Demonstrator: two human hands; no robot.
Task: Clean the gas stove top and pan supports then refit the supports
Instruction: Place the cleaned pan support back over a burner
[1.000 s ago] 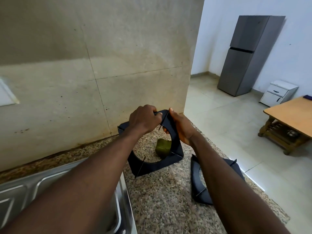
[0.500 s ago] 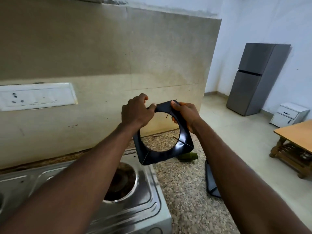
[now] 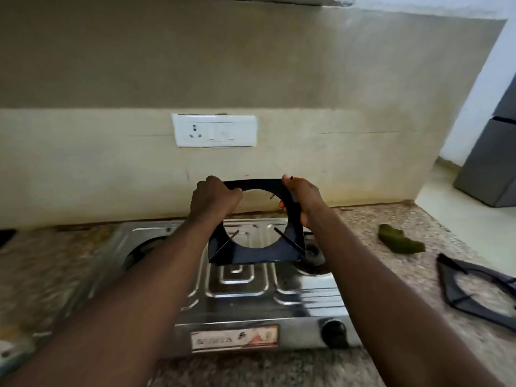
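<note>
**Inspector:** Item one, the pan support [image 3: 255, 248]. Position?

**Assistant:** Held in the air above the middle of the gas stove [image 3: 251, 291], tilted steeply, its far edge raised toward the wall and its near edge hanging low over the embossed steel top. It does not appear to touch the stove.

**Inspector:** Grip?

**Assistant:** Both hands on the raised far edge. The left hand [image 3: 213, 201] has its fingers curled tight over the left corner; the right hand [image 3: 303, 199] wraps the right side, thumb on top, fingers closed behind the rim. Neither is spread.

**Inspector:** The relation that matters?

**Assistant:** The support hangs down and toward the person from the fingers. It sits between the two burner wells: the right burner [image 3: 314, 254] lies just beside and partly under its lower right corner, the left burner [image 3: 142, 251] well apart. The right hand is the nearer one. In my judgement, seating calls for a shift to the right and a levelling of the frame so the prongs point inward over the well.

**Inspector:** Surroundings?

**Assistant:** A second pan support [image 3: 474, 291] lies flat on the granite counter [image 3: 363, 227] to the right of the stove, a green cloth [image 3: 400, 243] beyond it, a switch plate [image 3: 214, 130] on the wall. Refitting not yet done
</note>
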